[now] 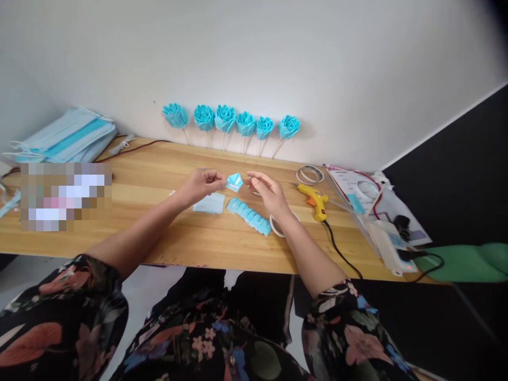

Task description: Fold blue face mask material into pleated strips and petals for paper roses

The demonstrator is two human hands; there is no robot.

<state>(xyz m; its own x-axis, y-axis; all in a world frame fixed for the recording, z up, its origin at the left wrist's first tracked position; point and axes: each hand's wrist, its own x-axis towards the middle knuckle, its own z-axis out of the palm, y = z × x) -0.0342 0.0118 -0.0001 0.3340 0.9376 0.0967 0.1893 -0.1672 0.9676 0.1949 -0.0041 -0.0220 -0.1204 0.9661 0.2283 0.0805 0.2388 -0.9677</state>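
My left hand pinches a small folded light-blue petal, which has a shiny strip across its face. Just to the right, my right hand hovers apart from the petal, its thumb and fingers loosely curved with a small gap between them. A flat pale-blue stack of cut pieces lies under my left hand. Between the hands and the table's front edge, an overlapping row of folded blue petals slants to the right. One white tape roll is partly hidden behind my right wrist.
Several blue flowers on sticks lean against the wall. A yellow glue gun lies to the right, its cord trailing off the front edge. Beyond it are tape rings and a white power strip. Face masks are piled at left.
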